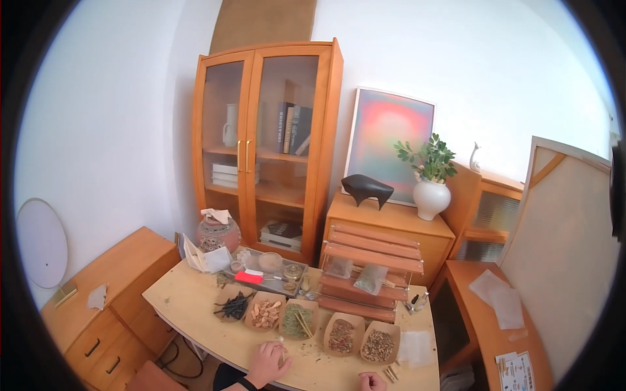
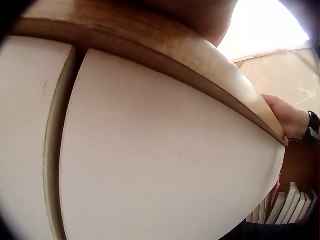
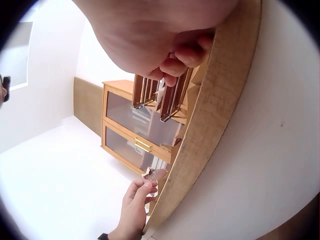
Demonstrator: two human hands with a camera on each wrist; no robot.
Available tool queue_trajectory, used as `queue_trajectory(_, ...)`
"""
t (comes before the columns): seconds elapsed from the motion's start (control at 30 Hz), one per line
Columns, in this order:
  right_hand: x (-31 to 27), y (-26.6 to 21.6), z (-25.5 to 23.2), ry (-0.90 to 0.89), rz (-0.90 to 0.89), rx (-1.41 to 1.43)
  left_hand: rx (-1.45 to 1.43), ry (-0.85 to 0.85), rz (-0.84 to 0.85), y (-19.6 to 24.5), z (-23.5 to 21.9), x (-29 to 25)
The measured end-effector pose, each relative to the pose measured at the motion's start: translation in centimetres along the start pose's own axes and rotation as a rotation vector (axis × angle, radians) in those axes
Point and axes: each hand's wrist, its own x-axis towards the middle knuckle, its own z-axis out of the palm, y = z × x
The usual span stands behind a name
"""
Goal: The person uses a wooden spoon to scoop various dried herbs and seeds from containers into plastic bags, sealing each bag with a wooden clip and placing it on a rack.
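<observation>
My left hand (image 1: 268,363) is low over the table's front edge, fingers bent around a small, pale, see-through thing (image 1: 283,352) mostly hidden by them. In the right wrist view the same left hand (image 3: 134,205) pinches it between thumb and fingertips. To the right, my right hand (image 1: 372,382) rests by the table edge with its fingers curled in and nothing visible in them. Beside it lie several short brown sticks (image 1: 391,373). Paper trays of dried herbs stand ahead: dark strips (image 1: 233,306), orange-brown slices (image 1: 265,314), green leaves with sticks (image 1: 297,320), and two brown mixes (image 1: 341,336).
Behind the trays, a tiered wooden rack (image 1: 368,280) bears clear bags (image 1: 372,278). A grey tray (image 1: 251,277) holds small dishes and a red item. Left of it are an open book (image 1: 205,257) and a clay pot (image 1: 218,233). Clear sheets (image 1: 415,347) lie at right.
</observation>
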Motion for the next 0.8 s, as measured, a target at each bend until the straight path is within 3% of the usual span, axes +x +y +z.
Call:
queue_trajectory(0.4,0.4,-2.3,-0.2,-0.065,0.024,-0.069,-0.031,-0.049,-0.030,-1.4,1.5,-0.8)
queue_trajectory(0.43,0.3,-0.8,0.4,0.000,-0.094,-0.093,-0.047,-0.051,-0.027,-1.5,1.7,-0.9)
queue_trajectory(0.57,0.4,-0.5,1.0,0.091,0.091,0.031,-0.067,-0.056,-0.003,-1.7,1.7,-0.9)
queue_trajectory(0.8,0.2,-1.9,1.2,0.138,0.145,-0.031,-0.110,-0.049,-0.010,-2.6,2.5,-1.1)
